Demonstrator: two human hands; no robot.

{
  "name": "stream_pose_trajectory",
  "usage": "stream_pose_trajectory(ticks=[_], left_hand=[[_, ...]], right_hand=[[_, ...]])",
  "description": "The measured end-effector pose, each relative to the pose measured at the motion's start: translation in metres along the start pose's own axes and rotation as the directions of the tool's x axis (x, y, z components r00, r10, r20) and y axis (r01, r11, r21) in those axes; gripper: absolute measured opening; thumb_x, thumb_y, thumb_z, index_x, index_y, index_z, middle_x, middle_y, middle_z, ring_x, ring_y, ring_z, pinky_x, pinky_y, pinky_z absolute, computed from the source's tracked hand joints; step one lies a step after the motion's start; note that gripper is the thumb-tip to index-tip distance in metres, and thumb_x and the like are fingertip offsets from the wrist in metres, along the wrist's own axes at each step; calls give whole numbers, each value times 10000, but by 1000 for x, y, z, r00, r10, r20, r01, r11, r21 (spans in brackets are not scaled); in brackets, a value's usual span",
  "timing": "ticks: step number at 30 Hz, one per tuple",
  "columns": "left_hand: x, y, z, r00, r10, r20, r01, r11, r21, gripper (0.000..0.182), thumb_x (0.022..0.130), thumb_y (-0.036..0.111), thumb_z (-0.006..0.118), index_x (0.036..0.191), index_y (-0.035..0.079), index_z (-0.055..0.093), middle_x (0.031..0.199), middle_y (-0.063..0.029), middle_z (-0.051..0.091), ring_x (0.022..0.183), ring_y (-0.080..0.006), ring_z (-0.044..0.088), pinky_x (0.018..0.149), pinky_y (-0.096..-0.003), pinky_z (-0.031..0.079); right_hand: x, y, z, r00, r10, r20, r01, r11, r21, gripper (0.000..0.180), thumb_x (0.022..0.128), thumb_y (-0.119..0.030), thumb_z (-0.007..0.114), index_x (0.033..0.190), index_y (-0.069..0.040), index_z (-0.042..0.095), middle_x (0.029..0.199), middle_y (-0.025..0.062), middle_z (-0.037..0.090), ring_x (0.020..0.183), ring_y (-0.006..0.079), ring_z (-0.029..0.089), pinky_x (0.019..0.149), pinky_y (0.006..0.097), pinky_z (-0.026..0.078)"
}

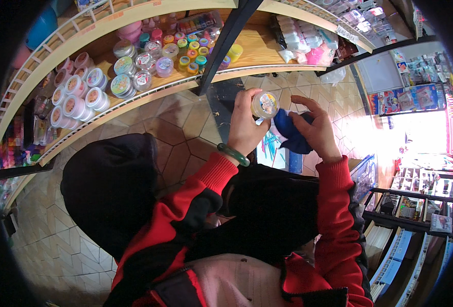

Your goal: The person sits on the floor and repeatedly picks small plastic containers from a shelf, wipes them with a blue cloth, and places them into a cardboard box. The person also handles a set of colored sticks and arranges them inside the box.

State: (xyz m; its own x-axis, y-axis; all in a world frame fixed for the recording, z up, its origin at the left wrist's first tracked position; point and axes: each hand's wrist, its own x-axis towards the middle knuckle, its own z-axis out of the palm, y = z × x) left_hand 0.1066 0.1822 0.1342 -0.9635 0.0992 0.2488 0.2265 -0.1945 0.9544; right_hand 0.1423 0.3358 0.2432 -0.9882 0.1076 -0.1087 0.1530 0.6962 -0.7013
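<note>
My left hand (246, 121) holds a small round clear-lidded tub (265, 104) by its rim, its lid turned up with a coloured sticker on it. Just right of the tub, my right hand (314, 124) grips a dark blue cloth (293, 129) between thumb and fingers. The cloth hangs below the tub's right edge; whether it touches the tub cannot be told. A green bangle (233, 154) is round my left wrist. Both hands are raised in front of the shelf's edge.
A wooden shelf (251, 46) with a wire-edged rim carries white-lidded tubs (75, 105), metal-lidded tubs (123, 65), small coloured jars (194, 53) and bagged items (311, 38). A black upright post (226, 42) crosses it. Racks of goods (406, 207) stand at the right. My knees are bent below.
</note>
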Motion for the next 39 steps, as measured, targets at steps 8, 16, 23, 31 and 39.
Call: stream_pose_trajectory(ticks=[8,16,23,31,39], left_hand=[[-1,10,-3,974,84,208,-94,995,41,711,588,-172,667,1226,69,468,1177,-121,454,1125,-298,503,939,-349,447],[11,-26,-13,982,98,160,-107,993,48,633,676,-106,671,1239,42,422,1160,-133,476,1048,-253,564,870,-328,498],[100,-128,-115,669,-499,-551,281,856,-434,552,812,217,740,1161,-51,406,939,-92,544,706,-114,525,598,-250,480],[147,-157,-164,431,-713,-553,419,701,-577,509,861,348,675,1251,110,450,1199,-58,518,1032,-214,513,875,-389,469],[159,-186,-171,461,-673,-579,368,738,-566,425,908,342,599,1172,19,517,1049,-84,577,784,-155,575,625,-250,508]], right_hand=[[-5,-18,17,971,-216,100,224,971,-78,628,733,-228,776,1259,-29,497,1020,196,648,965,319,648,828,364,496],[-15,-36,1,989,-148,-28,139,965,-221,529,702,-231,760,1150,-25,570,921,211,660,867,344,659,764,385,513],[-40,-57,-3,969,-244,46,248,947,-204,584,681,-136,770,1205,-17,541,1047,184,635,931,278,649,815,342,510],[-38,-58,-8,973,-176,148,205,956,-210,607,661,-140,782,1203,-20,537,1036,196,629,953,339,639,832,369,507],[-26,-53,-10,970,-150,193,177,975,-132,620,671,-147,780,1222,-25,523,1032,202,629,938,339,645,834,370,507]])
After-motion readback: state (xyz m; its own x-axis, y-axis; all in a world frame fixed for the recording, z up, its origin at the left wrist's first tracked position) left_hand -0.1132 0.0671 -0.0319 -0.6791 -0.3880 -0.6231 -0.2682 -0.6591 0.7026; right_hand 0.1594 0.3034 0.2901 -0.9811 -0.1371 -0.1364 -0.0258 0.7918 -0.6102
